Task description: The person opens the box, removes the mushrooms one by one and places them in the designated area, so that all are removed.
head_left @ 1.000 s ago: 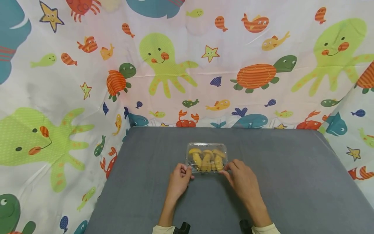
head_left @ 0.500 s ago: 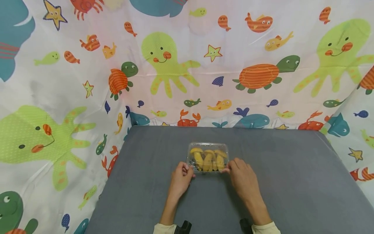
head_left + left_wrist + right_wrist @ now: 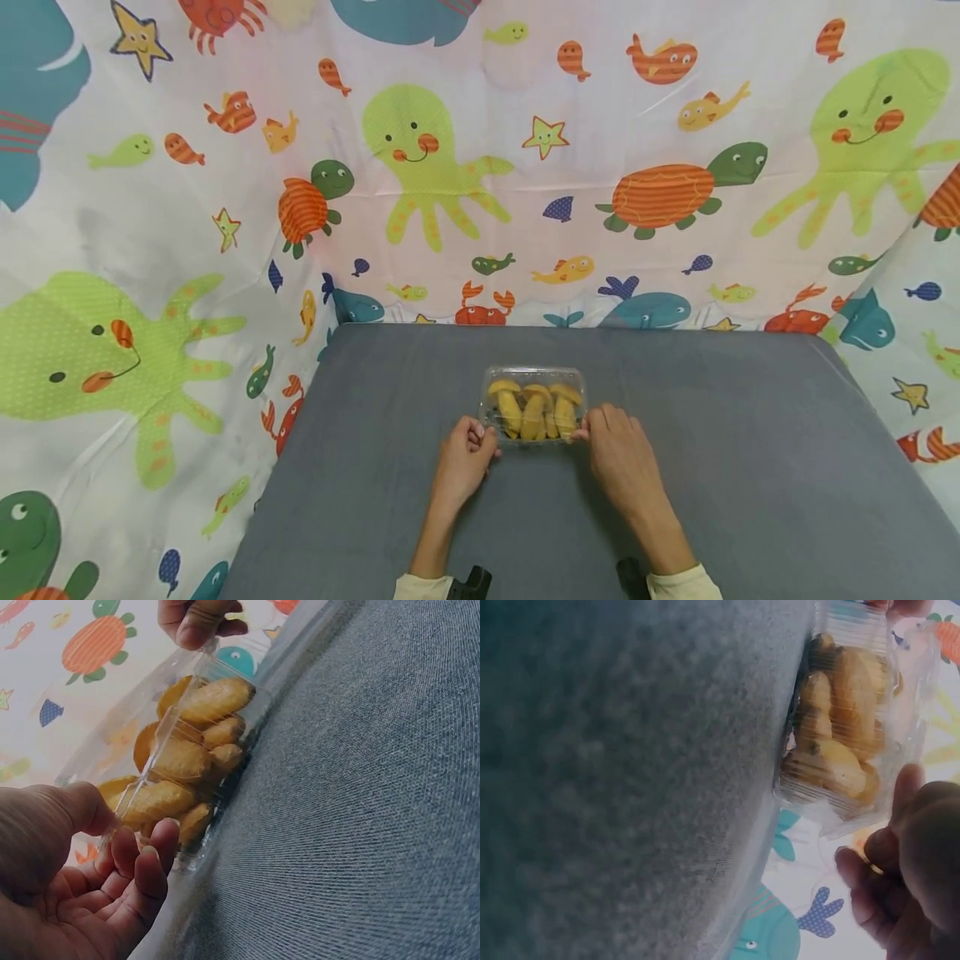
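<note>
A clear plastic clamshell box [image 3: 533,372] stands on the table, with several yellow mushrooms [image 3: 535,412] visible through its lid. At its near left corner, my left hand [image 3: 463,462] pinches the lid's edge between thumb and index finger; the other fingers curl loosely below. My right hand [image 3: 624,458] holds the near right corner with thumb and fingertips. In the left wrist view the mushrooms [image 3: 176,761] lie side by side under the lid, with the right hand [image 3: 202,621] at the far corner. The right wrist view shows the box's ribbed side [image 3: 851,630] close up.
Grey cloth covers the table [image 3: 375,500] around the box. Behind and at both sides hangs a white curtain [image 3: 510,225] printed with sea animals. Dark wrist devices [image 3: 471,583] sit at both cuffs.
The right hand's thumb and fingers have drawn in closer on the box's near right corner. The left hand keeps its hold, and the box stays in place.
</note>
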The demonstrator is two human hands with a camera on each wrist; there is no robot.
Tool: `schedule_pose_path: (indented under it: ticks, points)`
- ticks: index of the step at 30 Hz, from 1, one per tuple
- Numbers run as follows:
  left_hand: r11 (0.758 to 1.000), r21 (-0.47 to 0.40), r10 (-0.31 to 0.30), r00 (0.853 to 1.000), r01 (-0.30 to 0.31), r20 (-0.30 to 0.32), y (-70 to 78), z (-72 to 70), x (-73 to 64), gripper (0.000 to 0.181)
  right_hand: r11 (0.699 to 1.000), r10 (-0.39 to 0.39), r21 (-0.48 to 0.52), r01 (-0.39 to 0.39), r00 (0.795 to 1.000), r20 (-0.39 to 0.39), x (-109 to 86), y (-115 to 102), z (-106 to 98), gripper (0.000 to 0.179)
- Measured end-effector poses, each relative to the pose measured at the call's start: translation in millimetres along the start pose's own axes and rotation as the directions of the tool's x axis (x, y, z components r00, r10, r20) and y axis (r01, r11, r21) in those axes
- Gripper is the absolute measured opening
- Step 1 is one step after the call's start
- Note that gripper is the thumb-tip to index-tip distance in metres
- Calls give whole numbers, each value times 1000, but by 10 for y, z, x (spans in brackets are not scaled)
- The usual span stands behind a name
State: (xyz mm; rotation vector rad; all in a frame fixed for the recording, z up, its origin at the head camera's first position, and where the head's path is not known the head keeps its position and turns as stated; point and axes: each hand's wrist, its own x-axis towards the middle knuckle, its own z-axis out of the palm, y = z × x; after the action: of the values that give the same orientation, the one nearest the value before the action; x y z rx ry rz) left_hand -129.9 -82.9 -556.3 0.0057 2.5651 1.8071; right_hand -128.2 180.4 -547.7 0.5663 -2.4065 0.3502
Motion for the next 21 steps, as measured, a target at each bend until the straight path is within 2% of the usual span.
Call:
schedule_pose_path:
  ticks: [4,8,11,13,21]
  points:
    - [1000,0,7,1000,-7,-2,0,22,4,18,999,33,-22,-32,997,74,-26,-6,-29,33]
    - [1000,21,-6,1000,6,-1,-4,38,12,17,994,110,-36,-106,979,174,-10,-28,-92,40]
    - [998,54,-21,1000,21,-2,9,28,21,17,991,136,-29,-133,966,220,30,-47,-122,43]
    - [997,66,-28,1000,27,6,22,18,21,17,991,132,-26,-130,964,231,51,-49,-129,45]
    - [991,121,-58,995,47,87,68,-23,13,13,993,109,-54,-101,975,192,47,15,-116,47]
